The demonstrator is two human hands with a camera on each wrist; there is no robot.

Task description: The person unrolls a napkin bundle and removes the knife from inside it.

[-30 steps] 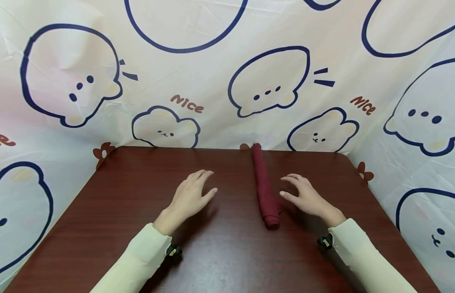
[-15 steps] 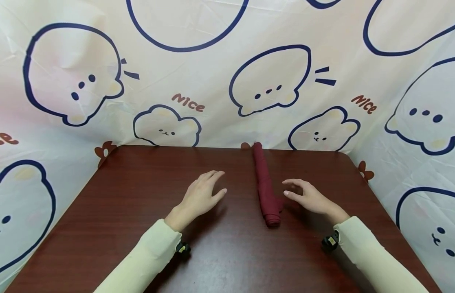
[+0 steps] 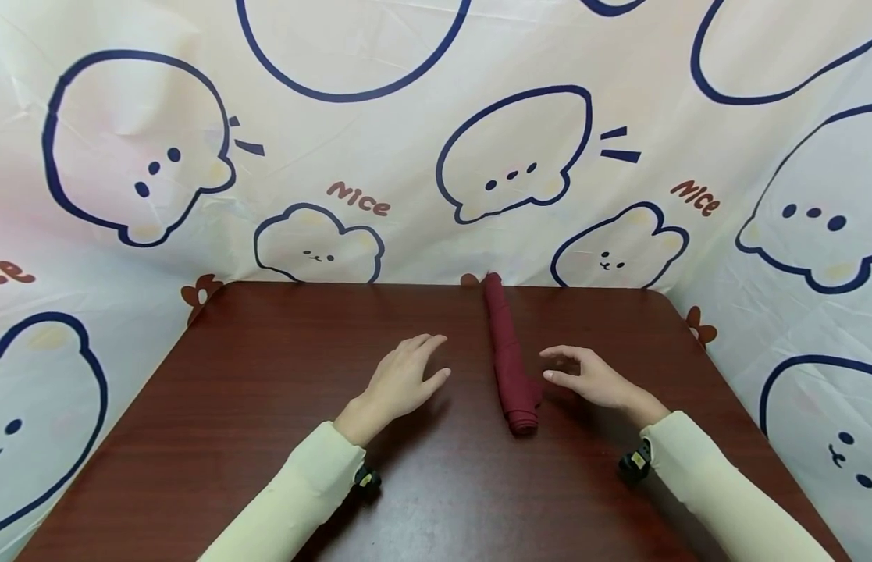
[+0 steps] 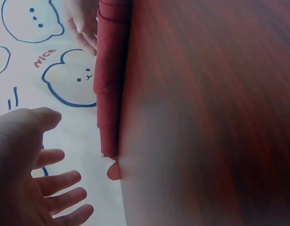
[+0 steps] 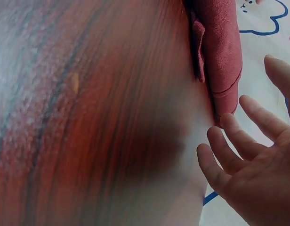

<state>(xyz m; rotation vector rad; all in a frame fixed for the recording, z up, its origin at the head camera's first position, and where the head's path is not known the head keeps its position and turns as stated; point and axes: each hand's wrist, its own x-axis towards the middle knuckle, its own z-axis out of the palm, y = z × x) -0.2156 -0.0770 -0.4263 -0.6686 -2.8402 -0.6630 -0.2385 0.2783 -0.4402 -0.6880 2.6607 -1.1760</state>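
Observation:
A dark red cloth roll (image 3: 509, 355) lies lengthwise on the brown table, its far end at the back edge and its layered near end toward the person. Left of it the left hand (image 3: 400, 381) hovers with relaxed, spread fingers, a gap between it and the cloth. On the other side, close to the roll, the right hand (image 3: 596, 381) hangs with bent, relaxed fingers and holds nothing. The left wrist view shows the roll (image 4: 109, 75) beyond the left hand (image 4: 36, 169). In the right wrist view, a loose flap shows on the roll (image 5: 220, 47) near the right hand (image 5: 258, 155).
The brown table (image 3: 267, 351) has a rounded far edge against a pale curtain (image 3: 407, 156) printed with blue cartoon outlines. The curtain also stands along the left and right sides. A dark device sits on each wrist.
The left hand has moved right, nearer the cloth roll. The right hand has shifted slightly right and down, then stayed nearly still. The roll lies as before.

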